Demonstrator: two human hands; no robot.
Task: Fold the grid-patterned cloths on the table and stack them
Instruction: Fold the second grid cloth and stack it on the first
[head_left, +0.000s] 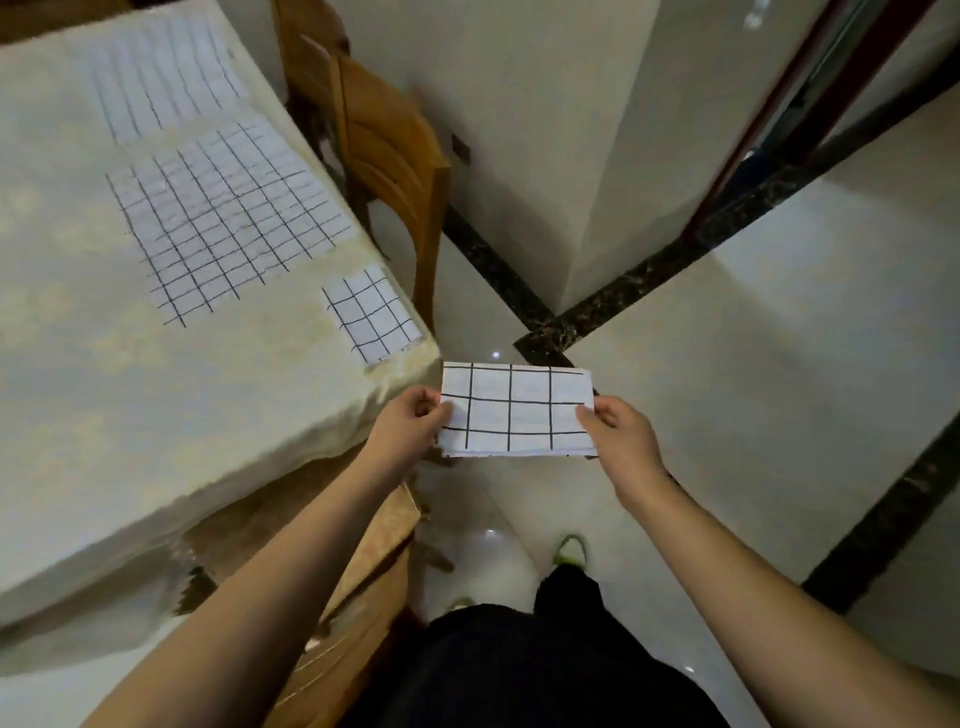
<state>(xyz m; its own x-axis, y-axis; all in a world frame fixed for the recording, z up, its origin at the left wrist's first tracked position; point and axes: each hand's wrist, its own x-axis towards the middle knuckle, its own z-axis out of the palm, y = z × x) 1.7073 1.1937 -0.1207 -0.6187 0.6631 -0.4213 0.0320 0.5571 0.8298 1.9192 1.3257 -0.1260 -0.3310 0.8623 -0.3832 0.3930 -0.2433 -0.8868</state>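
Observation:
I hold a folded white cloth with black grid lines (517, 410) in the air, just off the table's near right corner. My left hand (410, 421) pinches its left edge and my right hand (618, 431) pinches its right edge. On the table (104, 389), a small folded grid cloth (371, 312) lies at that corner. A large grid cloth (228, 218) lies spread flat in the middle. Another spread cloth (166, 78) lies beyond it, near the far edge.
The table wears a cream tablecloth. A wooden chair (389, 150) stands at its right side, and another chair (363, 571) is tucked under the near edge by my legs. A white wall corner (597, 208) and glossy tiled floor lie to the right.

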